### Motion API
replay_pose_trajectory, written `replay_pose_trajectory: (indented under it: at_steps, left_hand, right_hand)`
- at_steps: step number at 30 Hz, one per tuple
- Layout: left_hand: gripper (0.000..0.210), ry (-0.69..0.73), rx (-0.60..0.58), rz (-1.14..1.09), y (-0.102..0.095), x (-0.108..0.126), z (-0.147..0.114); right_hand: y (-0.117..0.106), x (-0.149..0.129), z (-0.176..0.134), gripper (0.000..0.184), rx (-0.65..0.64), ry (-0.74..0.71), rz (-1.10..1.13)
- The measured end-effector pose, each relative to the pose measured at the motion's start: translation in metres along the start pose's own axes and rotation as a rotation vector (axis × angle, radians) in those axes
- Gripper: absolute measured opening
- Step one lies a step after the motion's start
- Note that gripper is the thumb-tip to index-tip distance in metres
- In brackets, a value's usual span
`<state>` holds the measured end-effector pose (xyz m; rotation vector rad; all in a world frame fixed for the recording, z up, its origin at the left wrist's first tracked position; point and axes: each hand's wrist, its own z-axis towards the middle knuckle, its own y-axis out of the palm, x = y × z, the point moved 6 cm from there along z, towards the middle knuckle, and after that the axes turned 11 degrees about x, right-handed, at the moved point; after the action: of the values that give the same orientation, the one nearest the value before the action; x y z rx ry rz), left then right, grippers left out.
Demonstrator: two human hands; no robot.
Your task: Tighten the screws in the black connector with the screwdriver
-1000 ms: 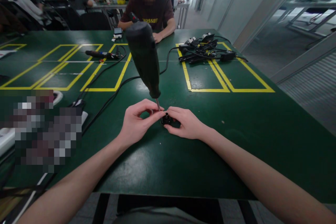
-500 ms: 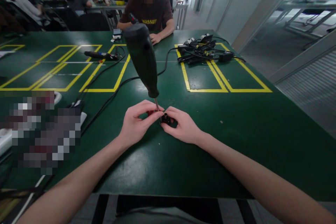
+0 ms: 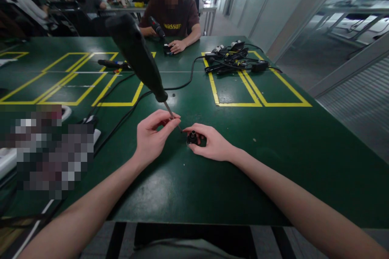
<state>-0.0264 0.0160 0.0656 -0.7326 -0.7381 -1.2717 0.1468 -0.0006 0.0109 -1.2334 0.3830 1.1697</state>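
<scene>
My left hand (image 3: pixel 153 133) pinches the metal shaft of a screwdriver (image 3: pixel 139 58) between thumb and fingers. Its big dark handle leans up and to the left, and the tip points down, just left of my other hand and apart from the small part there. My right hand (image 3: pixel 209 141) is closed around a small black round part (image 3: pixel 192 138) with a short metal stub on top, held at the green table (image 3: pixel 231 186). The fingers hide the part's right side.
A bundle of black cables and adapters (image 3: pixel 234 58) lies at the back right. Another tool (image 3: pixel 112 64) rests back left. A black cable (image 3: pixel 121 117) crosses the table. Opposite, a person (image 3: pixel 179 12) holds a dark tool and a small object. Yellow tape marks rectangles.
My left hand has drawn the screwdriver left, off the black part, and its handle leans further left. My right hand stays on the part. The person opposite has brought a small object closer.
</scene>
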Motion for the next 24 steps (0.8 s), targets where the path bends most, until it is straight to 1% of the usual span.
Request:
replay_pose_trajectory:
  at_steps: [3, 6, 8, 10, 12, 15, 21, 24]
  left_hand:
    - [0.007, -0.036, 0.009, 0.003, 0.000, -0.003, 0.000]
    - [0.005, -0.055, 0.025, -0.008, -0.001, -0.005, 0.000]
    - [0.003, -0.046, 0.040, -0.018, -0.002, -0.005, 0.000]
    - [0.002, -0.022, 0.050, -0.021, -0.003, -0.004, 0.000]
    - [0.002, -0.002, 0.054, -0.019, -0.004, -0.002, 0.000]
    - [0.004, -0.019, 0.046, -0.030, -0.003, -0.001, 0.000]
    - [0.004, -0.050, 0.003, -0.068, 0.001, 0.002, -0.003]
    - [0.004, -0.054, -0.010, -0.054, 0.002, 0.002, -0.004]
  right_hand:
    - [-0.003, 0.008, 0.000, 0.042, 0.038, 0.105, 0.060]
    - [-0.003, 0.019, -0.001, 0.040, 0.072, 0.224, 0.146]
    - [-0.003, 0.022, -0.001, 0.040, 0.083, 0.246, 0.201]
    - [-0.004, 0.021, 0.000, 0.036, 0.082, 0.215, 0.229]
    - [-0.005, 0.016, 0.002, 0.029, 0.058, 0.154, 0.223]
    - [-0.004, 0.010, 0.003, 0.022, 0.011, 0.084, 0.188]
    - [-0.004, 0.009, 0.002, 0.032, 0.002, 0.073, 0.141]
    - [-0.004, 0.010, 0.001, 0.031, 0.006, 0.066, 0.128]
